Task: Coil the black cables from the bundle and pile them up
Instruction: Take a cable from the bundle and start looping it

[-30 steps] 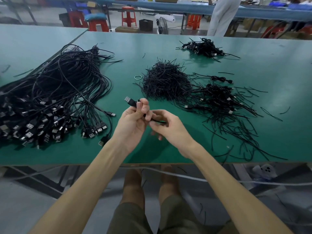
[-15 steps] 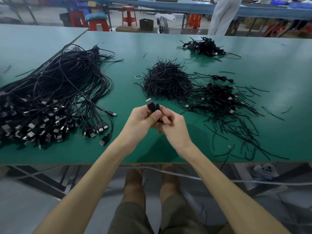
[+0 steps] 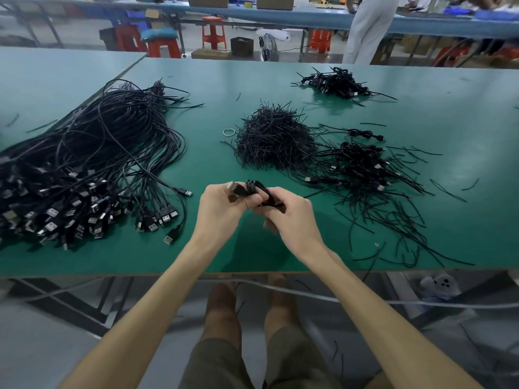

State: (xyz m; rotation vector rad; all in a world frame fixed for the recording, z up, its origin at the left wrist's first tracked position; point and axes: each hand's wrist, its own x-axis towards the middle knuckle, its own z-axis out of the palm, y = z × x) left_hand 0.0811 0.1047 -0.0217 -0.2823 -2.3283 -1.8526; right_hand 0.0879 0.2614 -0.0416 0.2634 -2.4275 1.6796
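The left hand (image 3: 222,210) and right hand (image 3: 293,220) both grip one small coiled cable (image 3: 255,188) (binding it, I'd judge), next bound for the right-hand pile (image 3: 362,162).

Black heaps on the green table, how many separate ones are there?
4: the long-cable bundle at left, the short-tie heap in the centre, a coiled-cable pile just right of it, and a smaller pile at the far side. None looks hidden.
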